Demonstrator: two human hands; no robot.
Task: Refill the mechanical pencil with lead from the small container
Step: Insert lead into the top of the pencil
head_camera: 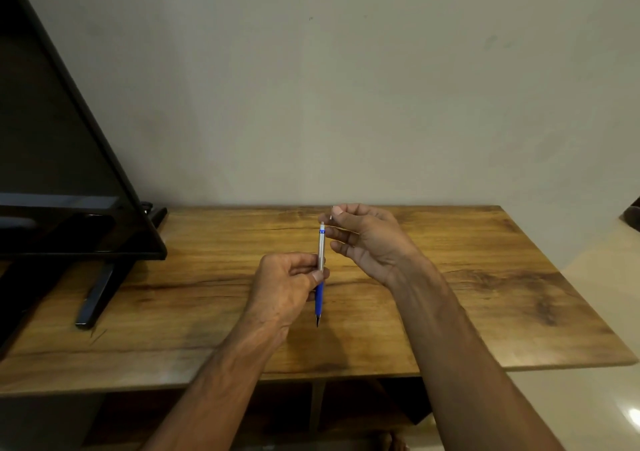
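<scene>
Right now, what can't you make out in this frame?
All head view.
Whatever the right hand pinches, if anything: too small.
Middle of the pencil: covered by the left hand fingers.
Top of the pencil, open or capped: too small, blurred.
The lead container: nowhere in view.
The screen: cut by the left edge.

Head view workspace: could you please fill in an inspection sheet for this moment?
Surface: wooden table, heavy grain; a black stand rests on its left end.
Job's things: mechanical pencil held upright, tip down, above the table; lead container not seen.
Clutter: nothing seen.
Hands: left hand grips the pencil's middle; right hand pinches a tiny pale piece beside the pencil's top, too small to identify.
Cables: nothing seen.
Surroundings: dark screen at left, plain wall behind, pale floor at right.
</scene>
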